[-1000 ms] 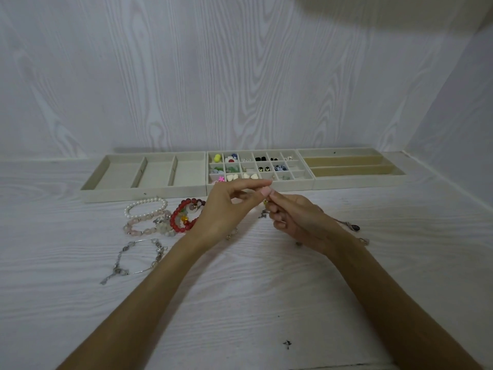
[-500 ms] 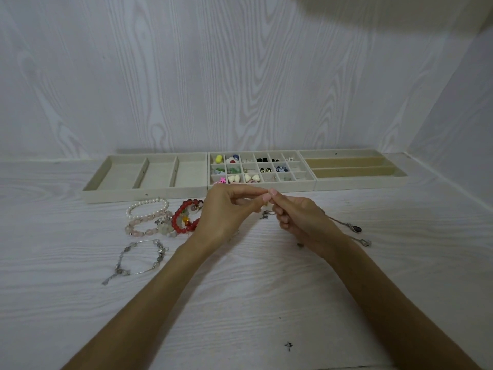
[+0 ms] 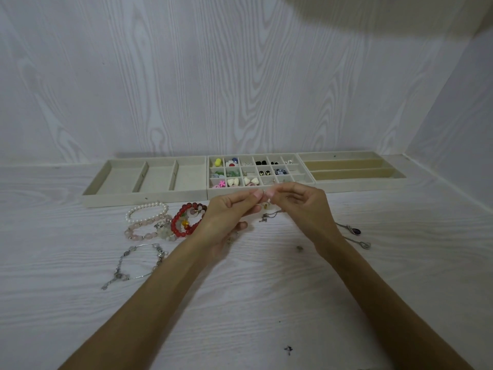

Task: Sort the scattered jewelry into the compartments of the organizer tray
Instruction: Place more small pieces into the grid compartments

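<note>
From my head view, my left hand [image 3: 229,212] and right hand [image 3: 301,206] pinch one tiny earring [image 3: 263,192] between their fingertips. It hangs just before the organizer tray [image 3: 256,192], whose small compartments lie straight ahead, equally near both hands.

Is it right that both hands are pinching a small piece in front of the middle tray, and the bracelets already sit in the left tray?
Not quite. The head view shows the bracelets on the table in front of the left tray, whose compartments hold none. The rest stands: the left hand and right hand pinch a small piece in front of the middle tray.
</note>
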A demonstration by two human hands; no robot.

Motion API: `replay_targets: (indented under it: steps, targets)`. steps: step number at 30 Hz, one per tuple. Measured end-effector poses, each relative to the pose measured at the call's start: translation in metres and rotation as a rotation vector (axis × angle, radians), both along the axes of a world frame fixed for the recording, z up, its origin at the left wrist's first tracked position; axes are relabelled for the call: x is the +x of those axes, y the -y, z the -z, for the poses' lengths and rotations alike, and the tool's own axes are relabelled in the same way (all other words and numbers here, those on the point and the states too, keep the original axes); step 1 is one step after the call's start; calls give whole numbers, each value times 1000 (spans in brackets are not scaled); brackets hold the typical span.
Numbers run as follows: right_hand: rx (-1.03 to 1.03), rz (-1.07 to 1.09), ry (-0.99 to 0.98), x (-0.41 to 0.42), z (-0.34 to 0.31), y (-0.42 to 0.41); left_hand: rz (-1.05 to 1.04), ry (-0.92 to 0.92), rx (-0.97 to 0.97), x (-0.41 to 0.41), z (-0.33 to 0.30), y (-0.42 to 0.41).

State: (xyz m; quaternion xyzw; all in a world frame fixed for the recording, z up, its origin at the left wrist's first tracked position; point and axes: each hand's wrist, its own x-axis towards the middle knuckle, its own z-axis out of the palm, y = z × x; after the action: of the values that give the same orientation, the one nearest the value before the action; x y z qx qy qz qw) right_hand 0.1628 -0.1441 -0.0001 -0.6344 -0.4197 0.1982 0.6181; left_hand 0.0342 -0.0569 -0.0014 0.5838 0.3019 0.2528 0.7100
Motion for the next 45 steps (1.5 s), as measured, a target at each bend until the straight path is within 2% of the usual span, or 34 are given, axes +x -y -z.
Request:
replay_targets:
  steps: [15,20,28,34,36,37,40,42,45]
  targets:
    - [58,103,170,2,5,1,-28,9,126,6,0,6]
    - [91,147,-17,4,1,3,-9,44,234,17,-8,4]
    - [8,202,-405,33,-4,12,116,67,355,56,-22,3]
    - [65,191,-517,60,-11,6,234,-9,466,78,-40,-26]
    - [85,208,-442,75,-23,1,212,-75,536,80,-44,-48]
    - [82,215,-374,83,-29,-2,173,-149,631,80,-43,-60]
    - [4,256,-58,109,-48,-14,73,-499,981,80,-34,-90]
    - [-62,234,147,121,-58,-21,95,-610,1045,81,-27,-100]
    - [-113,135,340,130,-60,-33,188,-718,1144,82,-23,-106]
